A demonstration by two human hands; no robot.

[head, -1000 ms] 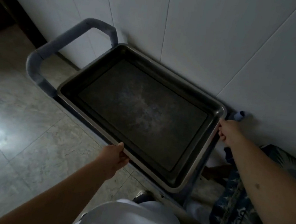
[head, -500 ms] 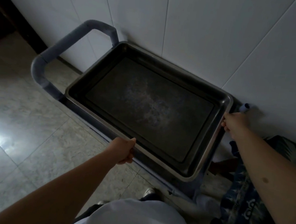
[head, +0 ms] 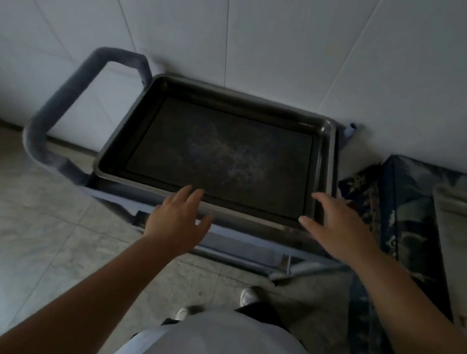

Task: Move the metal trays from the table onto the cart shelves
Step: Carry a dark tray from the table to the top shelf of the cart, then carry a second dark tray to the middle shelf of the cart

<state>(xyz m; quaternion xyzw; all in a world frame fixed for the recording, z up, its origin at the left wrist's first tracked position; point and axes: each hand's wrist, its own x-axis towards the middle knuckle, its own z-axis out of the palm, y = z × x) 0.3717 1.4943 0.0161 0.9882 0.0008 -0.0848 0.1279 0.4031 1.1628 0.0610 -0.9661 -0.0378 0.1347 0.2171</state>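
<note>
While the floor at far left is pale tile, the cart stands against the white wall, its padded handle looping out at the left end. On the top shelf lies the tray, flat, dark and scuffed inside, its long sides parallel to the wall; a second rim shows just outside it at the right end. Over the tray's near rim the left hand is spread, fingers extended, gripping nothing. At the near right corner the right hand is likewise splayed and empty; contact with the rim cannot be confirmed. Right of the cart lies a blue patterned cloth.
</note>
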